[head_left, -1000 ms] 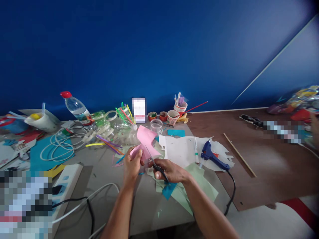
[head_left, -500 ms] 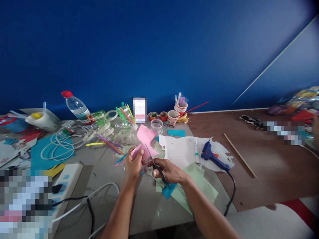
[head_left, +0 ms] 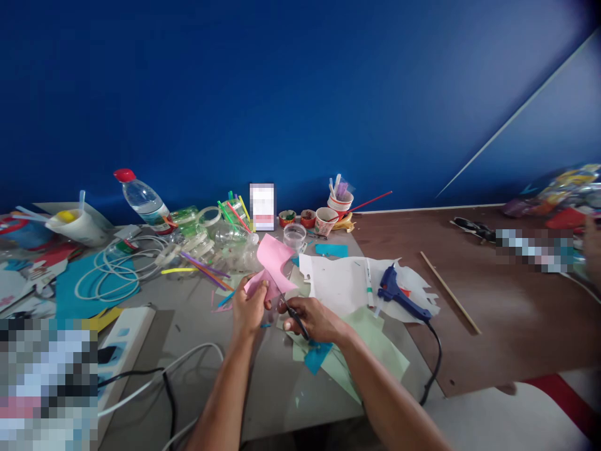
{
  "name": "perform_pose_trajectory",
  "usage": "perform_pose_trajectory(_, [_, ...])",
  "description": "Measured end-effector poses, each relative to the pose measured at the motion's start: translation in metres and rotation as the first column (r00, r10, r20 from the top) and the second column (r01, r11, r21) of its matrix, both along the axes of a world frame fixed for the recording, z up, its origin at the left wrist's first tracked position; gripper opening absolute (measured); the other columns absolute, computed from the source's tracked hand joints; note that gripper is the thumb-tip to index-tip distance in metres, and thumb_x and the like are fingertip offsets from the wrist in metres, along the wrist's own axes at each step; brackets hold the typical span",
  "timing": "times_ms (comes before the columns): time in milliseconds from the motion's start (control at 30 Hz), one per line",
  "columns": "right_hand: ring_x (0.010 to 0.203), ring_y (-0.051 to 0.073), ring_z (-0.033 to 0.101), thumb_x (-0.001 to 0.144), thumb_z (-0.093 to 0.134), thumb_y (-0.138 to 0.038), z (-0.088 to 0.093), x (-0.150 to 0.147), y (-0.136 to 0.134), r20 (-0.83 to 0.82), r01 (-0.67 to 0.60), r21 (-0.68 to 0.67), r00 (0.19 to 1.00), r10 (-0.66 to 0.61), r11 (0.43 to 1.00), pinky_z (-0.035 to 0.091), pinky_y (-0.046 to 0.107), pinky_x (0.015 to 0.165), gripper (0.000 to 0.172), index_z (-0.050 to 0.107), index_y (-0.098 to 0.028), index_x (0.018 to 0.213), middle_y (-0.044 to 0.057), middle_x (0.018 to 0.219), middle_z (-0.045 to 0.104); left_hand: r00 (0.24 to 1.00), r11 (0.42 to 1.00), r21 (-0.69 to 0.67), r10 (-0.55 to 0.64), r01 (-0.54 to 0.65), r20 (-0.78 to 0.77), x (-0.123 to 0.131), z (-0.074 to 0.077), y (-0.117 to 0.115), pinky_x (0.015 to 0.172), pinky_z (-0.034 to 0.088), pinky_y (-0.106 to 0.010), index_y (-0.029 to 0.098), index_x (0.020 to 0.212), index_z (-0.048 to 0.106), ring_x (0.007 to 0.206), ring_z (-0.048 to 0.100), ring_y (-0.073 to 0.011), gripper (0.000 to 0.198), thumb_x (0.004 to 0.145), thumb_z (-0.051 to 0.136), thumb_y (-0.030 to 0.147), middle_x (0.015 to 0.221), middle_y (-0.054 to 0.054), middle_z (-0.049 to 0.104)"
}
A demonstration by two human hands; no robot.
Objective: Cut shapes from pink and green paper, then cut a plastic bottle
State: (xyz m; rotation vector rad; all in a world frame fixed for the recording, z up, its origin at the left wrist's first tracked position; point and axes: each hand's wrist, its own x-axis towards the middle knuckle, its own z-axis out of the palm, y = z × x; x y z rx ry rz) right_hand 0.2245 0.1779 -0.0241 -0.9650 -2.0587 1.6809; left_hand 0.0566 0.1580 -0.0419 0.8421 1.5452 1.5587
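My left hand point(head_left: 252, 305) pinches the lower left part of a sheet of pink paper point(head_left: 275, 255), holding it above the table. In my right hand point(head_left: 313, 321) is a pair of scissors point(head_left: 295, 314) with dark handles, its blades pointing up and away against the pink paper between my two hands. Fingers of the right hand partly cover the handles. Under and beside that hand lie pale green paper point(head_left: 375, 351) and a blue paper scrap point(head_left: 318, 357).
A blue glue gun point(head_left: 404, 295) rests on white paper point(head_left: 335, 283), right of my hands. Leftward are a white power strip point(head_left: 136, 332), coiled white cable point(head_left: 106, 275) and a tilted water bottle point(head_left: 141, 197). Paper cups point(head_left: 326, 221) stand at the back; a wooden stick point(head_left: 451, 292) lies right.
The scissors and my right hand have shifted very slightly left and up along the pink paper. My left hand keeps its hold; the rest of the table looks the same.
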Motion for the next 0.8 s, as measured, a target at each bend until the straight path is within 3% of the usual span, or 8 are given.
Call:
perform_pose_trajectory(267, [0.053,0.010,0.042,0.077,0.067,-0.052,-0.006,-0.001,0.001,0.060,0.034,0.017,0.998,-0.035,0.999,0.032,0.022,0.047,0.044,0.065,-0.013,0.097,-0.004,0.057,0.048,1.000,1.000,-0.015,0.001,-0.001,-0.028,-0.003,-0.003,0.000,0.039,0.037,-0.020,0.015,0.097,0.062,0.035,0.046,-0.0093,0.033,0.075,0.066,0.039,0.042,0.007,0.050])
perform_pose_trajectory(800, [0.051,0.009,0.044,0.078,0.066,-0.045,-0.014,-0.001,0.000,0.023,0.074,0.016,0.997,-0.074,0.997,0.032,0.021,0.048,0.033,0.066,-0.015,0.090,-0.004,0.054,0.049,1.000,1.000,0.008,0.004,-0.004,0.016,-0.004,-0.006,0.001,0.039,0.037,-0.020,0.015,0.093,0.062,0.034,0.044,-0.0092,0.031,0.074,0.067,0.039,0.040,0.008,0.048])
